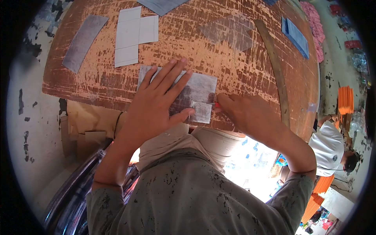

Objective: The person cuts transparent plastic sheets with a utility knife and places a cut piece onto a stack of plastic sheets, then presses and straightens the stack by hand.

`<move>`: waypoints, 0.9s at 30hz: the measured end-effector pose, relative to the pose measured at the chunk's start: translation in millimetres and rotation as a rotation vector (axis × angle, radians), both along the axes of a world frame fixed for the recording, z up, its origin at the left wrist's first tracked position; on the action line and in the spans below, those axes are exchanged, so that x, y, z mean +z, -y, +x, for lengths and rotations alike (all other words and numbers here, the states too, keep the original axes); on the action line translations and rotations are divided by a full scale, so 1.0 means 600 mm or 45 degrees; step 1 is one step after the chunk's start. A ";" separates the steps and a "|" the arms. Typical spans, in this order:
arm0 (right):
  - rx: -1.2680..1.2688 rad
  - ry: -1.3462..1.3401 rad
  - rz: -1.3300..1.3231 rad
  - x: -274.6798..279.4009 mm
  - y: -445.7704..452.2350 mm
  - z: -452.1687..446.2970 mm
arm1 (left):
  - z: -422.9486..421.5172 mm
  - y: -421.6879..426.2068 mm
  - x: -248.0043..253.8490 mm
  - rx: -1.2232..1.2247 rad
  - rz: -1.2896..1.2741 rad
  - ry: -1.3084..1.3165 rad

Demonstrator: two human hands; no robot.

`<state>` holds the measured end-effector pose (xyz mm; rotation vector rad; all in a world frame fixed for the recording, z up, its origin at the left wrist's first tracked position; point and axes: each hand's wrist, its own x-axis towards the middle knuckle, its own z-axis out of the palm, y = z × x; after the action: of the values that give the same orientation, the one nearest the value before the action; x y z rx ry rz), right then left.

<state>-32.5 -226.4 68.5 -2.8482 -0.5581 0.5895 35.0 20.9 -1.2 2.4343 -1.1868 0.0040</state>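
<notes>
A grey sheet (205,84) lies flat near the table's front edge. My left hand (158,96) rests on it with fingers spread, the thumb beside a smaller pale rectangle (202,112) at the sheet's lower corner. A thin light line runs along the top of that rectangle. At the sheet's right edge, my right hand (246,111) is closed around a small red tool (217,105) with a thin tip pointing left at the line. Most of the tool is hidden by my fingers, so its exact kind is unclear.
On the worn brown table (188,43) lie a white cut-out template (128,37), a grey strip (84,43), a long curved flat strip (274,66) and a folded blue piece (295,37). Another person (329,147) is at the right, near orange stacks (345,100).
</notes>
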 end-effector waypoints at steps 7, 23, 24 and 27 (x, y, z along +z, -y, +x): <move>-0.018 -0.002 -0.093 0.003 0.019 -0.011 | 0.000 0.000 0.002 0.006 -0.006 -0.005; -0.087 0.019 -0.196 0.012 0.033 -0.037 | -0.005 -0.001 0.002 -0.011 -0.031 0.034; -0.089 0.030 -0.199 0.016 0.030 -0.039 | -0.006 -0.002 0.003 -0.016 -0.033 0.044; -0.085 0.010 -0.260 0.022 0.017 -0.046 | -0.008 -0.009 0.005 -0.043 -0.037 0.052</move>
<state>-60.0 -236.8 81.8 -3.0473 -0.4241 0.6592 30.2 26.5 1.7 2.3990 -1.2372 0.0604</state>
